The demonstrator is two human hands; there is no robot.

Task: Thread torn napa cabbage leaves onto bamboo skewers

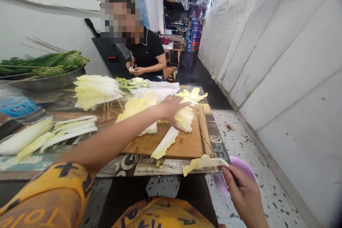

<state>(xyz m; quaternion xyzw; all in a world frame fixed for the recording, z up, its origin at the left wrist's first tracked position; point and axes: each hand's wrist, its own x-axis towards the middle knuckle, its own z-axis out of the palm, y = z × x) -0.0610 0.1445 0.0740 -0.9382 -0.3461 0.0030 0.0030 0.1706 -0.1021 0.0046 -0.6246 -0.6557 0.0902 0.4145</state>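
Note:
My right hand (244,194) pinches the white stem end of a napa cabbage leaf strip (204,162) near the table's front right corner. The strip's yellow frilled end points left. My left hand (172,109) reaches across the wooden cutting board (188,146), its fingers stretched over cut cabbage leaves (185,118); the undersides of the fingers are hidden. Below that hand, a loose cabbage piece (165,143) lies on the board. Larger yellow leaves (139,108) are partly behind my forearm. A small yellow leaf bunch (192,95) sits at the board's far right corner.
Bamboo skewers (204,128) line the board's right edge. Skewered cabbage (96,91), white foam netting (160,89), a bowl of greens (42,78), a water bottle (20,105) and cabbage pieces (72,128) occupy the table. A purple basin (248,167) is below right. Another person (149,55) sits opposite.

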